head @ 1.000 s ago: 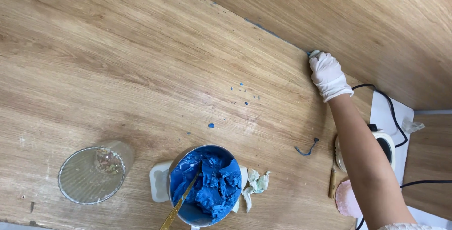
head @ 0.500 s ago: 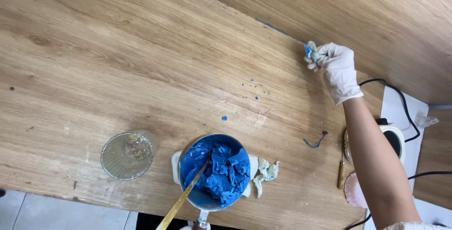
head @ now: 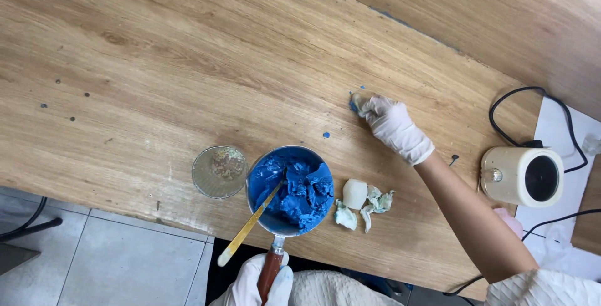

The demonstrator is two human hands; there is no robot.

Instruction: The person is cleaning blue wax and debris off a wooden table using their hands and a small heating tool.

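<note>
Right hand (head: 393, 126): white glove, arm stretched across the wooden table (head: 156, 62); fingers pinched shut on a small blue-stained wad (head: 355, 102), pressed to the tabletop beside blue specks.
Left hand (head: 260, 284): white glove, at the near table edge, closed around the reddish handle (head: 270, 271) of the pot.
Pot (head: 289, 188): metal, full of lumpy blue paste, standing near the table's front edge.
Stick (head: 249, 224): wooden, leaning in the paste, free end jutting past the table edge.
Glass dish (head: 220, 171): just left of the pot, some residue inside.
Scraps (head: 366, 203): pale crumpled bits just right of the pot.
Heater (head: 523, 176): cream round device, black cord, far right.
</note>
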